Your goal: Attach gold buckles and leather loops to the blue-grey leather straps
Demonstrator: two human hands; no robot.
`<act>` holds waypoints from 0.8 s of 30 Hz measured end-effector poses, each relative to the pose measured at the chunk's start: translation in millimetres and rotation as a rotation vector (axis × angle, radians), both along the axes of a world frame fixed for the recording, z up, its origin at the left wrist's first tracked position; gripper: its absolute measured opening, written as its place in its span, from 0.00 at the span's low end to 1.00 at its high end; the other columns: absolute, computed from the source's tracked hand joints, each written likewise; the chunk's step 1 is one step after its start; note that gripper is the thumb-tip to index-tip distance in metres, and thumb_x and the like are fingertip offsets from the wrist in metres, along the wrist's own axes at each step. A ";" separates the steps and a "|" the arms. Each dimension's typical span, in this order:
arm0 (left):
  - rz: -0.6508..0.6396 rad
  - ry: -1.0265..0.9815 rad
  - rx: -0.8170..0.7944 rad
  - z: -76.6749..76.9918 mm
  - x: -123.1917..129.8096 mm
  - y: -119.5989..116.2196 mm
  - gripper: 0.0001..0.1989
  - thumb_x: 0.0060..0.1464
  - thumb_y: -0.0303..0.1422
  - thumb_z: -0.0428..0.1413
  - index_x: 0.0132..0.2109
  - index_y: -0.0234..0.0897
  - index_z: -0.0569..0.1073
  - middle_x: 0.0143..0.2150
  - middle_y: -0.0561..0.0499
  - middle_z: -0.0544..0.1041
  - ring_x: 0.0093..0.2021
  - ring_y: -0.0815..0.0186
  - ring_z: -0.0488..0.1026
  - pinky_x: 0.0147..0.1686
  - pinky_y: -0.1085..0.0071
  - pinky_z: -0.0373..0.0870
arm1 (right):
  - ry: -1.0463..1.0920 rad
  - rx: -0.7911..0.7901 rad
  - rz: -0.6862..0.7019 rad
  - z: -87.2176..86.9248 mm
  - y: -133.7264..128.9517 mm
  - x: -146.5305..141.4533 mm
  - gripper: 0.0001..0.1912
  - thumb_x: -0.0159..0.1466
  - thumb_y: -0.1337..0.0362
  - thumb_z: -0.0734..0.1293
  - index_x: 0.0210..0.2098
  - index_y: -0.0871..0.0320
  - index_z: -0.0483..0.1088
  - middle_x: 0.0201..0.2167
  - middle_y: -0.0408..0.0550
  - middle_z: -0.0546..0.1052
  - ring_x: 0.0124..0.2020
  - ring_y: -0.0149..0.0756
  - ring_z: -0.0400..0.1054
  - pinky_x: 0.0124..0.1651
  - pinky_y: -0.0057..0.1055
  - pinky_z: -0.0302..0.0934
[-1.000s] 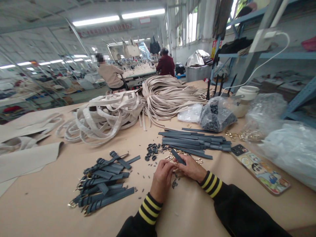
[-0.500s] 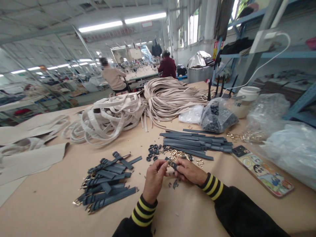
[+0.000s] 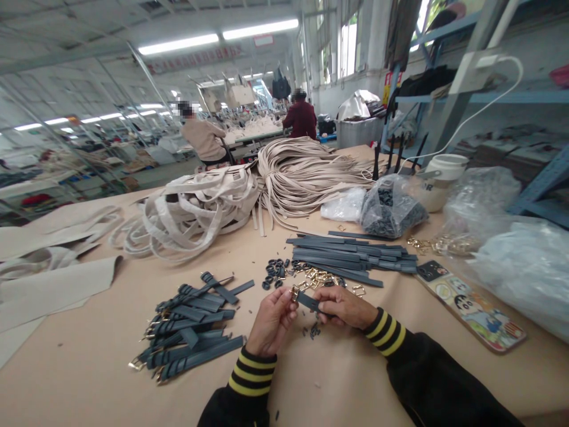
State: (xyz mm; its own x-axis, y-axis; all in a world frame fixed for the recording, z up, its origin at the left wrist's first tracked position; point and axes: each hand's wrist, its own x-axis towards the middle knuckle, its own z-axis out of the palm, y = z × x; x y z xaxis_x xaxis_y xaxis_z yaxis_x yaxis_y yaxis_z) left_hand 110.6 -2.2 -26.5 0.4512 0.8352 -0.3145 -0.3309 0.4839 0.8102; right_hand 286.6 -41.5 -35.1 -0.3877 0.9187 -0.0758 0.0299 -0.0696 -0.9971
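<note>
My left hand point(image 3: 274, 317) pinches a gold buckle point(image 3: 294, 292) at the left end of a short dark blue strap point(image 3: 307, 301). The strap's other end is gripped between the thumb and fingers of my right hand point(image 3: 344, 305). Just behind my hands lie loose gold buckles point(image 3: 317, 276) and a cluster of small dark loops point(image 3: 275, 271). Below the held strap, tiny dark bits point(image 3: 315, 330) are scattered on the table. To the left is a pile of dark straps with gold buckles fitted point(image 3: 191, 326).
Flat dark strips point(image 3: 351, 254) lie behind my right hand. A phone in a cartoon case point(image 3: 471, 308) and plastic bags point(image 3: 528, 267) are on the right. Bundled beige straps point(image 3: 306, 172) and looped beige bands point(image 3: 191, 213) fill the back. Two people sit farther off.
My left hand has shifted slightly left and now holds the buckle at the strap's end. More of the strap shows between my hands, and my right hand has moved slightly right.
</note>
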 end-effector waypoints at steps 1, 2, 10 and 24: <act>-0.034 -0.031 -0.038 -1.4 1.0 -0.6 0.11 0.42 0.30 0.61 0.32 0.31 0.67 0.22 0.57 0.65 0.21 0.79 0.63 0.19 0.86 0.64 | -0.011 0.015 0.009 0.9 -0.2 0.8 0.06 0.58 0.69 0.57 0.29 0.60 0.65 0.18 0.38 0.67 0.13 0.20 0.52 0.15 0.18 0.47; -0.067 -0.061 -0.075 -3.3 2.6 -1.7 0.11 0.42 0.30 0.61 0.31 0.30 0.67 0.22 0.56 0.65 0.21 0.79 0.63 0.19 0.86 0.64 | -0.023 0.036 0.014 1.4 -0.3 1.3 0.06 0.58 0.70 0.57 0.29 0.60 0.65 0.18 0.38 0.67 0.13 0.20 0.52 0.16 0.18 0.48; -0.117 -0.054 -0.104 -20.2 22.4 -16.9 0.12 0.44 0.31 0.60 0.34 0.28 0.68 0.22 0.52 0.69 0.19 0.79 0.63 0.18 0.86 0.62 | -0.056 0.138 -0.148 -12.5 -0.2 -8.5 0.02 0.58 0.71 0.59 0.32 0.59 0.60 0.22 0.40 0.70 0.23 0.27 0.64 0.27 0.23 0.59; -0.107 0.023 0.203 -21.1 18.5 -17.4 0.11 0.47 0.33 0.55 0.38 0.31 0.68 0.32 0.50 0.70 0.28 0.70 0.69 0.27 0.75 0.67 | -0.144 0.221 -0.193 -8.3 -1.4 -12.4 0.04 0.60 0.65 0.59 0.30 0.59 0.63 0.21 0.38 0.64 0.16 0.23 0.59 0.20 0.21 0.57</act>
State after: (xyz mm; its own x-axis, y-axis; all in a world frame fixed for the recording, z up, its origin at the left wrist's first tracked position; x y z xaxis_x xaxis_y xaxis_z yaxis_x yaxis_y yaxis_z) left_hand 129.1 -19.6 -47.6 0.5350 0.8303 -0.1563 -0.2673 0.3418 0.9010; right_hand 274.2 -42.9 -43.3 -0.2044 0.9746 0.0920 0.1789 0.1296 -0.9753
